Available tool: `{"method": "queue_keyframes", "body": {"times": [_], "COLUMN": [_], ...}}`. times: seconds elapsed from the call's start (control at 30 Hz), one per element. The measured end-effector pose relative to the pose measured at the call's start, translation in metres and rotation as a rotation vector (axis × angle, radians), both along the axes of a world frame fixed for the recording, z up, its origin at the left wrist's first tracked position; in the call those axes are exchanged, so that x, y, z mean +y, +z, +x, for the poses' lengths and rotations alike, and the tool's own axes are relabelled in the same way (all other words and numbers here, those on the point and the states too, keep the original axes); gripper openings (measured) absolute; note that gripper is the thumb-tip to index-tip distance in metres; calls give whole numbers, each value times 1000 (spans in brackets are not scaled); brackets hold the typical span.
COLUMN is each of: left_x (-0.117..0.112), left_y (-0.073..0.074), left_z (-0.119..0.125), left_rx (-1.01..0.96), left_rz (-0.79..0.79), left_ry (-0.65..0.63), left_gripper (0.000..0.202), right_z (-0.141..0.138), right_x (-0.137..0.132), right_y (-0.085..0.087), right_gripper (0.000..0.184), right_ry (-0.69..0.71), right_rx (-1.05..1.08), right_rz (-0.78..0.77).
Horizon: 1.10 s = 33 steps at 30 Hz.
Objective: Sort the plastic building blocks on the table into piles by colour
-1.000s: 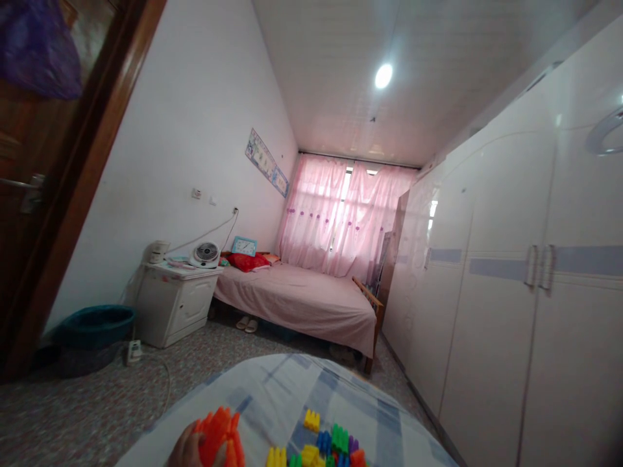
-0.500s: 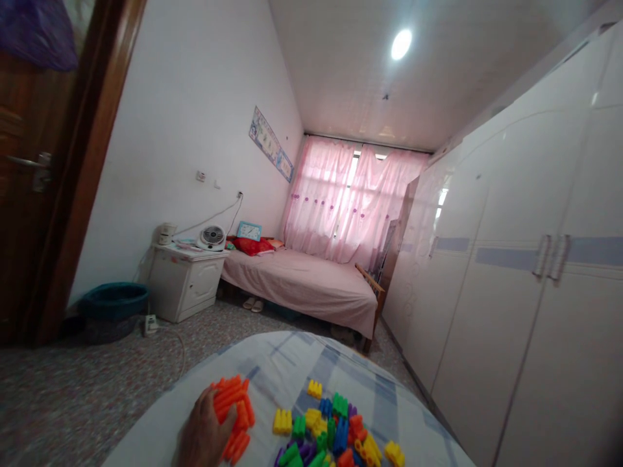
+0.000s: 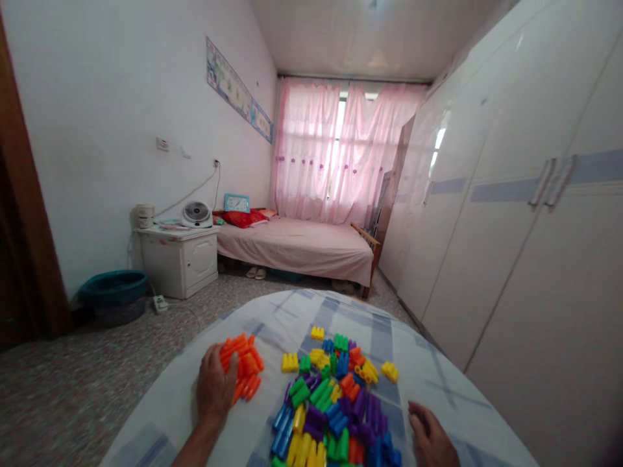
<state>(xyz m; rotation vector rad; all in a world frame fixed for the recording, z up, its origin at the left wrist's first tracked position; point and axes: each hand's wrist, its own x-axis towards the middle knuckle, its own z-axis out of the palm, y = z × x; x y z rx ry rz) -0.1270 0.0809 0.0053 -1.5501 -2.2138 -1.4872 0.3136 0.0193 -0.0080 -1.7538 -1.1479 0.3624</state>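
Observation:
My left hand [image 3: 215, 386] lies at the left side of a heap of orange plastic tube blocks [image 3: 248, 363]. Its thumb is spread from the fingers and touches the near edge of the heap; some fingertips are partly hidden. A larger mixed pile of tube blocks [image 3: 318, 395], in green, purple, blue, yellow and orange, spreads across the middle of the table. Right of that pile, apart from it, my right hand [image 3: 431, 436] hovers or rests low over the cloth with fingers loosely bent and nothing in them. Single yellow blocks [image 3: 390, 371] sit at the pile's outer edges.
The round table [image 3: 418, 363] wears a white and blue checked cloth. Beyond it stand a bed [image 3: 302, 243] and a white bedside cabinet [image 3: 180, 263] with a fan [image 3: 196, 213]. A teal basin [image 3: 114, 288] is on the floor at left; white wardrobes [image 3: 516, 259] line the right.
The view has tilted down and turned level, showing more of the table and the mixed pile. My right hand has come into view; my left hand stays by the orange heap.

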Motion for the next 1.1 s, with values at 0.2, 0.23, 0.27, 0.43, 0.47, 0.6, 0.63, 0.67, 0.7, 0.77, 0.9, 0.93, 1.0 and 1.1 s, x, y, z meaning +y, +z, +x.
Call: {"method": "queue_keyframes", "body": {"times": [0.2,0.23,0.27,0.43,0.47,0.6,0.63,0.67,0.7,0.77,0.9,0.93,1.0,1.1], "left_x": [-13,-14,-16,-18,-17,-7,-3,1,4,9,10,10,7,2], "left_y": [22,23,24,18,15,2,-1,-4,-6,-5,4,7,10,11], "left_z": [18,23,30,68,74,93,97,101,105,114,128,129,128,124], "left_rx": [193,219,237,248,237,183,176,166,148,82,-83,-123,-209,-324], "left_rz": [263,278,278,166,123,-72,-111,-142,-166,-201,-216,-212,-211,-210], "left_ry": [-120,-179,-239,-518,-554,-607,-618,-623,-621,-607,-725,-758,-776,-752], "left_gripper": [37,35,34,30,31,35,34,34,34,37,42,41,41,41], "right_z": [-7,-8,-8,-9,-9,-12,-13,-13,-14,-15,-16,-17,-17,-16], "right_x": [-8,-8,-9,-8,-8,-9,-9,-9,-9,-9,-9,-9,-9,-9], "right_y": [8,9,9,9,9,12,13,14,14,15,16,16,17,16], "right_gripper": [50,50,49,49,49,48,47,47,47,46,44,43,43,44], "right_ry": [-8,-6,-2,-3,-5,2,8,13,14,7,3,4,-2,-10], "right_rx": [-107,-112,-117,-146,-146,-131,-132,-135,-137,-139,-138,-139,-137,-138], "right_rz": [-51,-60,-67,-57,-62,-80,-74,-69,-68,-72,-55,-49,-47,-59]}}
